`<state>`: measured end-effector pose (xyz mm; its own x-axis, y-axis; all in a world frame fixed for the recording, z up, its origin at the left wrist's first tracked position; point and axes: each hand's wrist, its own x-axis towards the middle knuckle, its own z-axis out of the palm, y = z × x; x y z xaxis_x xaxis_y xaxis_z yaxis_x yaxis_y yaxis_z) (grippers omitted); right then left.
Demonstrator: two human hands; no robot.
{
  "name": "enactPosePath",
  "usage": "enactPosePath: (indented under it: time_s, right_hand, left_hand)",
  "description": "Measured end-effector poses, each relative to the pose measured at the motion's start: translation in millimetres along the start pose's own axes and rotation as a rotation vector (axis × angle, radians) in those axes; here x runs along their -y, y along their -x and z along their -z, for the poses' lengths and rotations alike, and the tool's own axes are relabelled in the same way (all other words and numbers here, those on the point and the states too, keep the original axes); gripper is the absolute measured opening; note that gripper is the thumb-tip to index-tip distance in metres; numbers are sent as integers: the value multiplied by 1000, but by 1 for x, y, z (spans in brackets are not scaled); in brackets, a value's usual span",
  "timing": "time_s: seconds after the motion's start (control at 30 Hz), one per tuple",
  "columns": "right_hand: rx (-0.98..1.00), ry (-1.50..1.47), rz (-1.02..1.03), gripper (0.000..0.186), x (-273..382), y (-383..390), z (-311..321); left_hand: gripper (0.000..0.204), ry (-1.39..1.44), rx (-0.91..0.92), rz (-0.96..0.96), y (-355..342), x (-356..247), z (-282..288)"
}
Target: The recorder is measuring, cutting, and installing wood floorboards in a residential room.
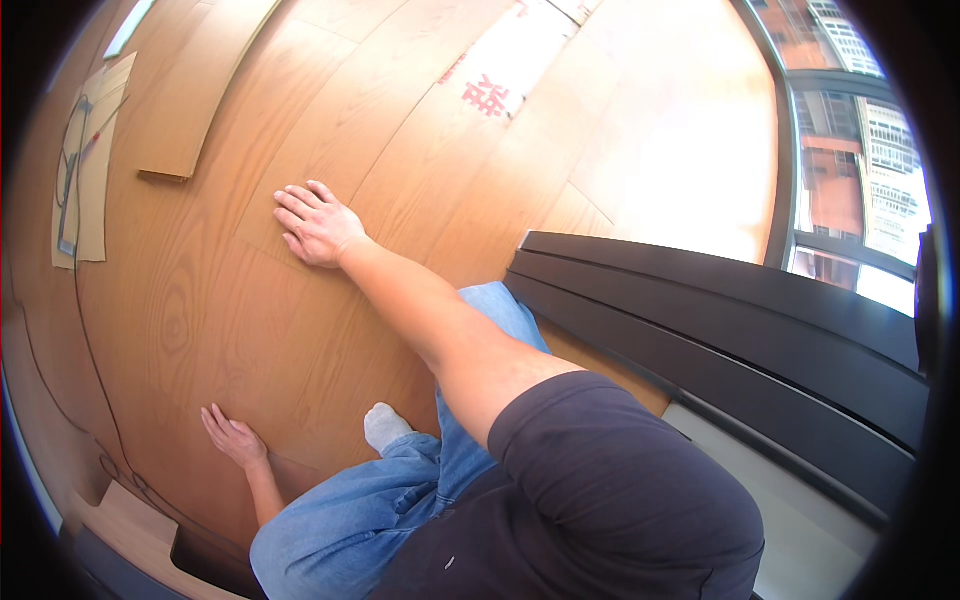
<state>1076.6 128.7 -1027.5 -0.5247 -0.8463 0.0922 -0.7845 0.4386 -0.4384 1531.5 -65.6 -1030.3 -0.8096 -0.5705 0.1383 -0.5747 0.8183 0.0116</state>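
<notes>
My right hand (318, 228) lies palm down on the light brown wood plank floor (180, 320), with its fingers apart and nothing in them. Further back and to the left, my left hand (235, 440) also rests on the planks beside my knee, its fingers stretched out and holding nothing. Thin seams between the boards run close to the right hand. A loose wood plank (195, 100) lies on top of the floor beyond it, at the far left.
At the left edge, a cardboard piece (92, 200) carries a blue-grey tool and a thin red item. A dark cable (100, 390) trails along the floor. White sheeting (510, 55) with red print shows far ahead. Black slatted panels (720, 320) stand at right below a window (850, 150).
</notes>
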Motion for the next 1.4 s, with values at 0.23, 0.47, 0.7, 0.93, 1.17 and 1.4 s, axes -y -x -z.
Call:
enactPosePath:
  time_s: [0.23,0.47,0.7,0.93,1.17,1.4]
  right_hand:
    - [0,-17,-4,51,3,-1,1]
    - [-80,22,21,47,4,0,-1]
    - [-37,21,16,49,5,0,-3]
    - [-34,22,18,50,4,1,-4]
    - [-46,27,27,50,2,1,-6]
    - [-23,25,39,48,14,-3,-6]
  left_hand:
    - [50,2,7,20,2,-1,3]
    - [50,0,3,13,0,-4,6]
    - [51,2,14,30,4,1,4]
    - [52,-4,8,33,5,0,3]
    - [54,-4,18,38,5,2,0]
    - [57,-7,22,57,16,13,0]
